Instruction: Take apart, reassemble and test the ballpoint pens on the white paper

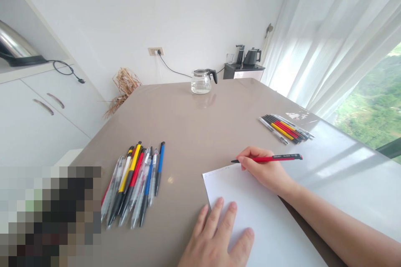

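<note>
Paper (266, 225) lies at the near side of the surface (194, 133). Left of it is one bunch of pens (136, 173); farther back, right, lies another bunch (283, 128). Behind these, near the far edge, stands a jug (200, 82).

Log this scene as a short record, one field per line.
Right hand: holds a red pen, black tip near the sheet's far edge
Left hand: fingers spread over the left side of the white sheet
Left pen bunch: loose; includes yellow, red, blue and clear pens
Right pen row: side by side; black, red, yellow and clear
Far end of table: glass pot, black handle, clear liquid inside
Window side: sheer white curtain
</note>
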A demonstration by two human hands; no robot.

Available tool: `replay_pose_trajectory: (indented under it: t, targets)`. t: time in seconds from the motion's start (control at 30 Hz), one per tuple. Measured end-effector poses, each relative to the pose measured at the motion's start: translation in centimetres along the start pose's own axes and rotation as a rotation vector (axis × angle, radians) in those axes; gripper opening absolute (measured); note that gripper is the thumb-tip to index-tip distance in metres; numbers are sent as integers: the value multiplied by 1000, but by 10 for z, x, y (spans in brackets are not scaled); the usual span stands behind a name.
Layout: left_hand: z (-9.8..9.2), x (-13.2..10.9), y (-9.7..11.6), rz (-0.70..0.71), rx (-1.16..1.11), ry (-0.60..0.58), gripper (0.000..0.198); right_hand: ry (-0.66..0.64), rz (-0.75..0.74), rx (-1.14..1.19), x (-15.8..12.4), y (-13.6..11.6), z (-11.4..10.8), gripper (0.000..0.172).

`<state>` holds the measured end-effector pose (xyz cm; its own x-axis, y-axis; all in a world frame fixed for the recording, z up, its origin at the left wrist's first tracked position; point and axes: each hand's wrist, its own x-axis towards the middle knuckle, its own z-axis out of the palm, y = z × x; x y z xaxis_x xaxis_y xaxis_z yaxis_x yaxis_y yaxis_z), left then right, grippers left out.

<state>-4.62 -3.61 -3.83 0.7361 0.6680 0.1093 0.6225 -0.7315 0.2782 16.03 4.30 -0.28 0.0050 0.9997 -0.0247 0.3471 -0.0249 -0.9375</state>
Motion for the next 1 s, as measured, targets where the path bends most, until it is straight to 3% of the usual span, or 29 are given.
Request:
replay_pose_trajectory:
  t: [0.17,0.4,0.67,1.0]
  targets:
    - [1,2,1,2,9,24,36,-3,-51,-145,-1,0,3,12]
    - [-1,3,4,-47,-2,-30,33,-10,-86,-221,0,1,5,13]
    - [4,7,11,56,147,79,32,-10,-71,-188,0,3,5,13]
    - [-6,9,9,129,205,26,40,-8,-94,-243,0,2,5,13]
